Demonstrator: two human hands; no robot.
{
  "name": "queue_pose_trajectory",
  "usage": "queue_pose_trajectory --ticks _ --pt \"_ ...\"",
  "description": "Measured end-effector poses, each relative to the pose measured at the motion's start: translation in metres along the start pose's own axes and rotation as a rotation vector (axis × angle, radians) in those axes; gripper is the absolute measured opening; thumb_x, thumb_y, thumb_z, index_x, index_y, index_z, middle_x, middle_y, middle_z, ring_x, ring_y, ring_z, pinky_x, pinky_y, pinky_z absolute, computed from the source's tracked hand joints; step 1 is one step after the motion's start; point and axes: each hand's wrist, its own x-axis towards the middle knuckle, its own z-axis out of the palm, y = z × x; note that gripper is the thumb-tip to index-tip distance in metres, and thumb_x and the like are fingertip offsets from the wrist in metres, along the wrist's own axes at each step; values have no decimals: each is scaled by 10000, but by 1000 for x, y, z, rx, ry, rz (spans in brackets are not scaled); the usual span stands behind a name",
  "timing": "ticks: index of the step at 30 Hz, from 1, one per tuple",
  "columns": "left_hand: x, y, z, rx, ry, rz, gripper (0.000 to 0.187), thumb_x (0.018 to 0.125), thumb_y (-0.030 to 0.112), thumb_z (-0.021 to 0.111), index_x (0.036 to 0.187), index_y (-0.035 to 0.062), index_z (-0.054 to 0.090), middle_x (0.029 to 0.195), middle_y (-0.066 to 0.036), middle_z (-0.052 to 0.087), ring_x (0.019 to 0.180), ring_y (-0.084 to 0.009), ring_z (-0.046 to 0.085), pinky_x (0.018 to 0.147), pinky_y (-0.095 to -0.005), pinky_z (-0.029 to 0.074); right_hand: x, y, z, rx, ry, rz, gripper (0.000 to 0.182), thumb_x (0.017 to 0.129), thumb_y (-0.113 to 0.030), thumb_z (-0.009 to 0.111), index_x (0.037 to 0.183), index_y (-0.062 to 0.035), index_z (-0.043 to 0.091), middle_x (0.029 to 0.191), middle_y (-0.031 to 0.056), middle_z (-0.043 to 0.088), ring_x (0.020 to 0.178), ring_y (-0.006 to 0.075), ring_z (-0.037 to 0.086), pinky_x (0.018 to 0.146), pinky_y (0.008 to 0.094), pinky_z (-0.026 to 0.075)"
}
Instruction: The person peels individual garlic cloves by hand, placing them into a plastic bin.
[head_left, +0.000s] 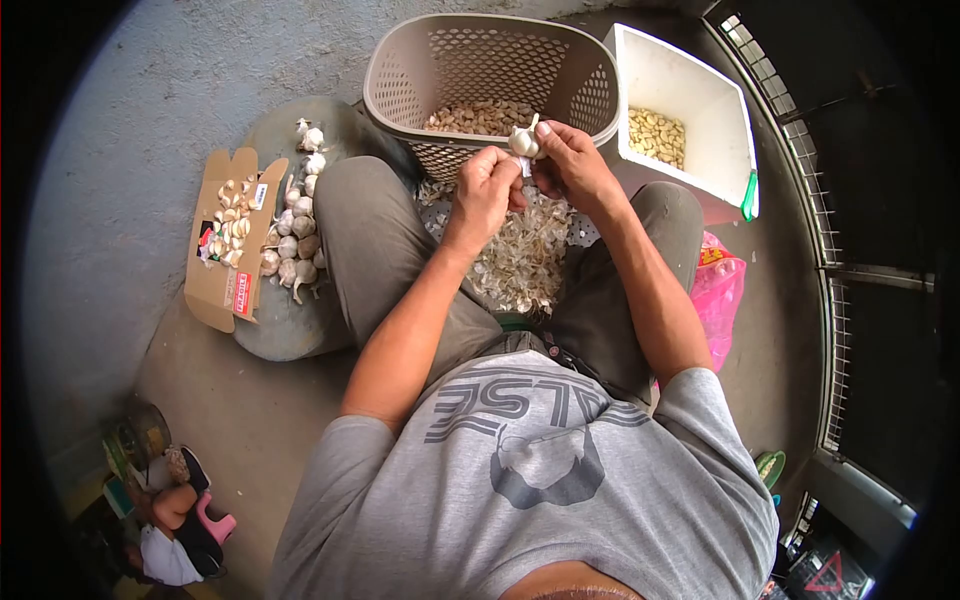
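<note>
My right hand [578, 168] holds a white garlic bulb [523, 142] by its stem side, just in front of the basket's near rim. Close beside it, my left hand [484, 192] is closed in a pinch, with a white flap of garlic skin [526, 168] at its fingertips below the bulb. Under both hands, between the knees, lies a heap of papery garlic peels [520, 255]. Beyond them a brown plastic basket [490, 25] contains many unpeeled cloves [483, 116].
A white foam box [700, 75] with peeled cloves [656, 138] stands right of the basket. On a round grey surface [290, 335] at left are whole garlic bulbs [302, 222] and a cardboard box [208, 280] with cloves. A pink bag [718, 300] lies by the right knee. Another person [172, 545] sits lower left.
</note>
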Motion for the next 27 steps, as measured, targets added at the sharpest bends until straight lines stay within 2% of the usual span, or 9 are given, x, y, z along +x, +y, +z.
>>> queue_pose_trajectory --ticks 3,10,13,16,19,20,23,24,27 --pt "-2 13 3 -45 30 -142 257 1031 264 634 945 22 622 743 -22 617 600 -105 620 545 -252 521 4 7 -4 -42 -20 -67 389 1095 -372 537 988 -12 634 708 11 584 478 73 490 395 235 352" --pt "-3 7 2 143 7 40 230 1007 176 645 827 32 643 714 -8 610 563 -69 547 529 -242 473 0 0 -4 -7 -55 57 385 1095 -393 529 1032 -30 641 650 7 555 443 75 450 372 243 312" --pt "0 0 -4 393 -48 -66 167 963 141 651 896 -4 699 742 -41 648 618 -120 576 593 -314 512 -1 -2 -11 80 -25 91 372 1089 -406 538 1027 -55 643 616 -8 518 434 70 426 369 245 309" --pt "-1 -4 1 519 -16 228 159 981 151 622 1009 19 707 819 -29 667 691 -94 599 645 -261 507 0 -6 -13 112 35 54 395 1066 -418 588 968 -42 657 619 -14 527 453 67 423 393 249 308" --pt "5 -2 4 174 110 167 261 1002 186 573 1185 26 669 905 -43 688 763 -112 624 714 -285 534 -2 -7 -9 -326 38 11 373 1060 -403 605 967 -44 649 630 -22 515 497 51 424 432 250 327" --pt "4 -1 2 22 98 147 319 1052 301 554 1230 48 628 916 -46 682 730 -121 643 666 -285 559 1 -1 -11 -415 18 14 381 1058 -396 613 962 -28 639 685 -10 548 582 72 484 506 268 390" --pt "3 0 3 -180 -9 -117 376 1073 418 544 1149 63 640 861 -45 668 651 -127 649 566 -278 562 1 13 4 -567 82 -233 427 1055 -399 616 1000 24 591 818 99 655 747 170 617 648 350 505" --pt "3 -6 8 -234 13 -74 432 1068 494 525 1065 75 631 808 -37 645 576 -130 637 479 -276 545 -1 11 7 -591 78 -254 417 1054 -385 619 999 26 582 808 118 654 747 173 622 651 356 509" --pt "10 -16 4 -351 71 -104 405 1072 473 527 1033 81 620 778 -34 631 560 -130 634 473 -281 543 -3 4 18 -672 46 -293 391 1053 -350 623 993 31 559 781 164 648 750 183 637 661 373 517"
